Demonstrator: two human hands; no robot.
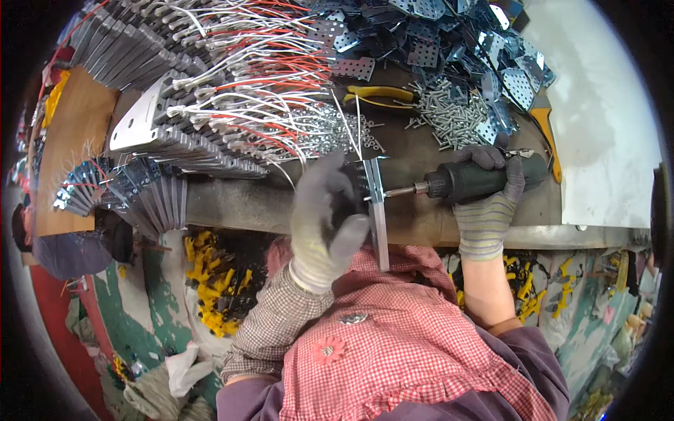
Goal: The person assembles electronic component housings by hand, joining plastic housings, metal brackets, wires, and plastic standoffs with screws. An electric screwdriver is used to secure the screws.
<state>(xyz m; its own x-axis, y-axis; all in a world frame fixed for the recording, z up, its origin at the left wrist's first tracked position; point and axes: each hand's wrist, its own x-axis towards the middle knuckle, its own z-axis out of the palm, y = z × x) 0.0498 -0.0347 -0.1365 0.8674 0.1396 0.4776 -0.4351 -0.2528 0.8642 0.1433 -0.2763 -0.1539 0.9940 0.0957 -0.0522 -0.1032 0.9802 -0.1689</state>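
Here, the left hand (323,210) is raised in front of the person's chest, its forearm slanting up from the lower left in a checked sleeve (270,326). The glove is blurred; its fingers point away from the body and its thumb bends toward a narrow metal part (379,224). The hand looks partly open and loosely curved, but whether it grips the part cannot be told. That part stands between the two hands, lengthwise toward the body, its near end reaching past the edge of the table (246,203).

The right hand (489,193), in a striped glove, comes up from the lower right on a bare forearm. Its fingers close firmly round the dark body of a power screwdriver (460,184), which lies level across the view, its bit pointing left and meeting the part near the far end. Beyond the screwdriver is a heap of screws (453,116), with yellow-handled pliers (379,93) just left of them and perforated plates (425,52) piled farther off.
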